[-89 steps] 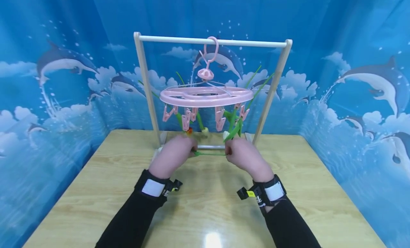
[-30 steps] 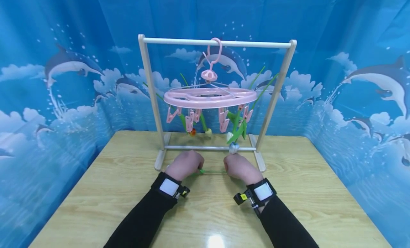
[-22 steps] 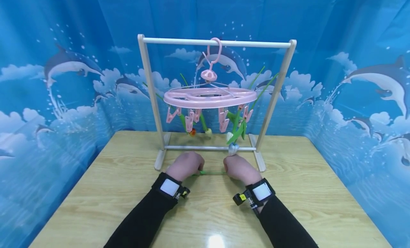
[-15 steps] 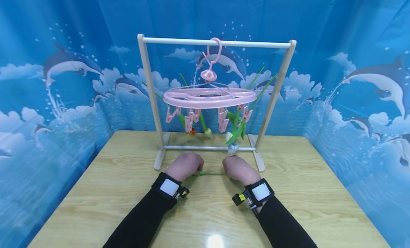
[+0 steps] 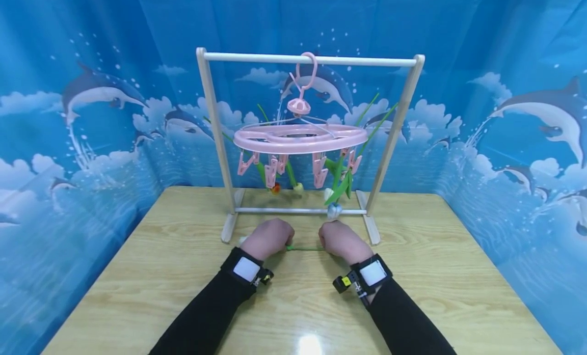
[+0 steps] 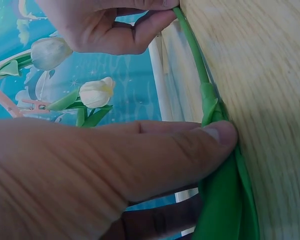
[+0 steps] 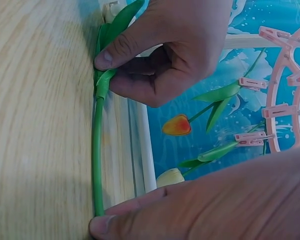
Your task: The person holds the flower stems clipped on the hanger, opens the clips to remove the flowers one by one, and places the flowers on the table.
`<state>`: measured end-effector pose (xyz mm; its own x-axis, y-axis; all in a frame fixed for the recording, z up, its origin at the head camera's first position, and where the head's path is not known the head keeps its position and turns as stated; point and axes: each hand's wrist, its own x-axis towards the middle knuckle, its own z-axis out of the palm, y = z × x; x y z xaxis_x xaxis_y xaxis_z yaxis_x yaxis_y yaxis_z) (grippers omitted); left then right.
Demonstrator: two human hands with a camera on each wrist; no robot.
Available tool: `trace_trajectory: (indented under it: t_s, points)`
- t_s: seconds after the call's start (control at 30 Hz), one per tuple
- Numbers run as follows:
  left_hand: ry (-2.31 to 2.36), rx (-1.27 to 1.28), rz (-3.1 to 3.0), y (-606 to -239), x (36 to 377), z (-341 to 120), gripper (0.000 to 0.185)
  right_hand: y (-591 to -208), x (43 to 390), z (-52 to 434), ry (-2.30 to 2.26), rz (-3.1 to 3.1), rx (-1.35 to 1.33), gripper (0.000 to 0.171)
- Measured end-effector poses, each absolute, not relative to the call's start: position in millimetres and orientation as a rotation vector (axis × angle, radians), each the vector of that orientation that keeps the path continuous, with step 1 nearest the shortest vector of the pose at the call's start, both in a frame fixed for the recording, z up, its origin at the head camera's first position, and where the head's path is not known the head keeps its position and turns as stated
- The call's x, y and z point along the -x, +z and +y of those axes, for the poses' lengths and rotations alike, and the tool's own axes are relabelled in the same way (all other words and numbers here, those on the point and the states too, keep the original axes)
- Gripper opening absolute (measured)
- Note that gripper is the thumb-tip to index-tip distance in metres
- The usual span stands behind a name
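Observation:
A green artificial flower stem (image 5: 304, 248) lies flat on the wooden table (image 5: 183, 294) between my hands. My left hand (image 5: 270, 237) pinches its leafy end; in the left wrist view the thumb of the left hand (image 6: 212, 165) presses the green leaves (image 6: 225, 200) against the table. My right hand (image 5: 338, 239) pinches the other end of the stem (image 7: 96, 150), thumb tip of the right hand (image 7: 97, 225) on it. In the right wrist view, the left hand (image 7: 160, 50) grips the leaves (image 7: 104, 75). The flower's head is hidden by my left hand.
Behind my hands stands a wooden rack (image 5: 215, 136) with a pink clip hanger (image 5: 300, 138) hooked on its top bar. Several artificial tulips hang head down from its clips: an orange one (image 5: 275, 189), a cream one (image 5: 298, 188), a white one (image 5: 328, 194). Blue dolphin curtains surround the table.
Over three seconds both hands came down and towards me from the rack's lower bar, bringing the stem to the table. In the last second they barely moved.

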<state>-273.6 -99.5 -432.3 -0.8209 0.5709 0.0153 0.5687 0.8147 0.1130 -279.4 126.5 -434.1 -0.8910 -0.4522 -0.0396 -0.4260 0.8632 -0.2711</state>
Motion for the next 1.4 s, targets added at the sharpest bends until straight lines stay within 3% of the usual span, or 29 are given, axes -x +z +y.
trace_trajectory:
  t_s: [0.3, 0.4, 0.43, 0.63, 0.83, 0.93, 1.17, 1.4]
  points:
    - [0.186, -0.919, 3.017, -435, 273, -95, 0.045, -448, 290, 134, -0.464, 2.941, 0.745, 0.033]
    - [0.188, -0.921, 3.010, -435, 274, -94, 0.047, -435, 281, 129, -0.437, 2.931, 0.687, 0.033]
    - [0.193, -0.916, 3.004, -435, 273, -94, 0.047, -450, 291, 134, -0.432, 2.940, 0.732, 0.033]
    - [0.232, -0.861, 2.948, -435, 272, -96, 0.039, -443, 284, 132, -0.392, 2.897, 0.685, 0.030]
    - [0.186, -0.871, 2.898, -430, 271, -96, 0.020, -414, 264, 122, -0.408, 2.825, 0.540, 0.025]
    - [0.182, -0.894, 2.903, -424, 270, -97, 0.020, -402, 259, 120, -0.422, 2.795, 0.526, 0.013]
    - [0.152, -0.937, 2.967, -399, 259, -94, 0.024, -374, 250, 118, -0.372, 2.834, 0.637, 0.033]
    - [0.183, -0.976, 3.002, -366, 238, -89, 0.020, -342, 238, 126, -0.452, 2.901, 0.671, 0.020]
